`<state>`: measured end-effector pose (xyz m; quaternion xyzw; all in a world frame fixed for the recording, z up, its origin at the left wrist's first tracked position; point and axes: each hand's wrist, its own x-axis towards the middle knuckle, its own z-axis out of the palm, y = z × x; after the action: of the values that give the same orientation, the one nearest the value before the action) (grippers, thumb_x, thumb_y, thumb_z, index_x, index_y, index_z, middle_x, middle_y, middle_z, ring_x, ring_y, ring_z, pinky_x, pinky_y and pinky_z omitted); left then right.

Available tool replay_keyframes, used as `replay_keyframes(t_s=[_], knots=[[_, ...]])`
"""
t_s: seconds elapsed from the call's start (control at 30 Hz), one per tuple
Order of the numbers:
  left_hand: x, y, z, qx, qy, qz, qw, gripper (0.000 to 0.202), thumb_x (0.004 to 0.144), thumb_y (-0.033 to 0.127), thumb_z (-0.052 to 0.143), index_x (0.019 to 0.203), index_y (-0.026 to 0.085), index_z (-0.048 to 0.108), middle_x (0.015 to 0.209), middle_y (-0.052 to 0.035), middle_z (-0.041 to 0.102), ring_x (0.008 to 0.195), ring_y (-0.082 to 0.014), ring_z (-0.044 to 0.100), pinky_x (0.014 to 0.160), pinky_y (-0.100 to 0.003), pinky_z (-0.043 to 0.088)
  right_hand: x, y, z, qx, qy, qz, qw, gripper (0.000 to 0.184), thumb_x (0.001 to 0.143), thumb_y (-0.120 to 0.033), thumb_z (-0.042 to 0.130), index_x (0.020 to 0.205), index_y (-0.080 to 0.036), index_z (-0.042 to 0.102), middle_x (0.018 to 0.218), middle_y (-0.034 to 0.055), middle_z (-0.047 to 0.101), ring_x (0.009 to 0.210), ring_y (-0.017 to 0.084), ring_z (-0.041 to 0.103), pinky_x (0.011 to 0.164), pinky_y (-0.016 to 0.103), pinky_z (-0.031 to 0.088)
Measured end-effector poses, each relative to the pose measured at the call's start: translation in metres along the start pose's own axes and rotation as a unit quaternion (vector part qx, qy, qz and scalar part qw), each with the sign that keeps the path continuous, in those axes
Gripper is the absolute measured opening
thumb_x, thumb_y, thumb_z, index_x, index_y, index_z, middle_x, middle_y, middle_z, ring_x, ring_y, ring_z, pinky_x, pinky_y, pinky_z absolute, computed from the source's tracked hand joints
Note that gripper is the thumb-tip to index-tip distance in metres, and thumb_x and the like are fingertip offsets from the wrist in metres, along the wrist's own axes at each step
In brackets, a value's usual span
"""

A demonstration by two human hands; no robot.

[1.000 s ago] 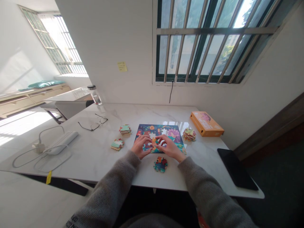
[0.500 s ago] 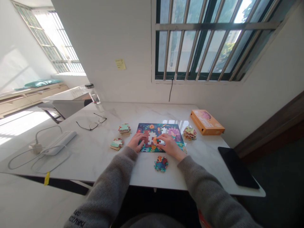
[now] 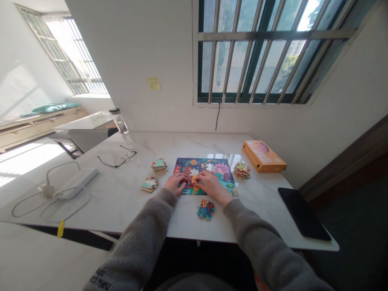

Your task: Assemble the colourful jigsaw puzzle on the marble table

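A colourful jigsaw puzzle (image 3: 223, 169) lies flat on the white table, with white gaps in its middle. My right hand (image 3: 209, 184) reaches over it from the right, its fingers closed on an orange puzzle piece (image 3: 194, 180) at the gap. On the puzzle's left edge rests my left hand (image 3: 176, 183), fingers bent but apart, and nothing shows in it. Nearer to me is a small pile of loose puzzle pieces (image 3: 205, 210). Stacks of pieces stand to the left, a taller stack (image 3: 159, 165) and a lower stack (image 3: 149, 184), while another stack (image 3: 242, 170) is at the right.
An orange box (image 3: 263, 155) sits at the back right, and a black tablet (image 3: 304, 213) lies along the right edge. Leftward are eyeglasses (image 3: 120, 157), a power strip (image 3: 75, 184) with cables, and a bottle (image 3: 119, 121) at the far corner.
My right hand has moved slightly left over the puzzle with the orange piece. My left hand has barely shifted. The piles and stacks stay where they were.
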<state>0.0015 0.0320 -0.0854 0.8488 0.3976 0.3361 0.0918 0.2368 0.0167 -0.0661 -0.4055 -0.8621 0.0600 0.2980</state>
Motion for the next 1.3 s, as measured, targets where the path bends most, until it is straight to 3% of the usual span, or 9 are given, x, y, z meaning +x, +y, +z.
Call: replay_keyframes(t_s=[0.43, 0.8, 1.07, 1.3], knots=[[-0.002, -0.001, 0.003, 0.010, 0.003, -0.009, 1.000, 0.019, 0.083, 0.020, 0.059, 0.093, 0.024, 0.073, 0.108, -0.0071, 0.069, 0.103, -0.0250, 0.062, 0.096, -0.044, 0.051, 0.001, -0.001, 0.003, -0.003, -0.010, 0.000, 1.000, 0.012, 0.093, -0.031, 0.066, 0.101, -0.026, 0.072, 0.103, 0.0056, 0.068, 0.101, 0.022, 0.056, 0.092, 0.038, 0.039], [-0.004, 0.008, -0.001, 0.028, -0.072, -0.013, 0.997, 0.033, 0.087, 0.025, 0.056, 0.117, 0.030, 0.070, 0.128, -0.0025, 0.068, 0.117, -0.0277, 0.056, 0.100, -0.050, 0.044, -0.003, -0.002, 0.001, -0.006, -0.018, -0.008, 1.000, 0.016, 0.094, -0.025, 0.063, 0.108, -0.027, 0.070, 0.111, 0.0051, 0.069, 0.106, 0.023, 0.055, 0.095, 0.040, 0.038], [-0.003, 0.019, -0.007, 0.063, -0.122, -0.050, 0.989, 0.034, 0.089, 0.029, 0.057, 0.120, 0.032, 0.069, 0.136, 0.0001, 0.063, 0.124, -0.0266, 0.050, 0.105, -0.048, 0.038, -0.006, -0.002, 0.000, -0.036, -0.027, 0.000, 0.999, 0.021, 0.095, -0.022, 0.060, 0.113, -0.026, 0.069, 0.125, 0.0064, 0.063, 0.112, 0.024, 0.053, 0.096, 0.041, 0.040], [-0.003, 0.021, -0.008, 0.065, -0.123, -0.054, 0.989, 0.033, 0.089, 0.030, 0.058, 0.119, 0.034, 0.069, 0.137, 0.0011, 0.062, 0.125, -0.0265, 0.049, 0.106, -0.048, 0.036, -0.011, -0.001, -0.001, -0.034, -0.028, -0.016, 0.999, 0.024, 0.096, -0.019, 0.055, 0.114, -0.025, 0.070, 0.118, 0.0063, 0.067, 0.109, 0.024, 0.054, 0.098, 0.042, 0.040]])
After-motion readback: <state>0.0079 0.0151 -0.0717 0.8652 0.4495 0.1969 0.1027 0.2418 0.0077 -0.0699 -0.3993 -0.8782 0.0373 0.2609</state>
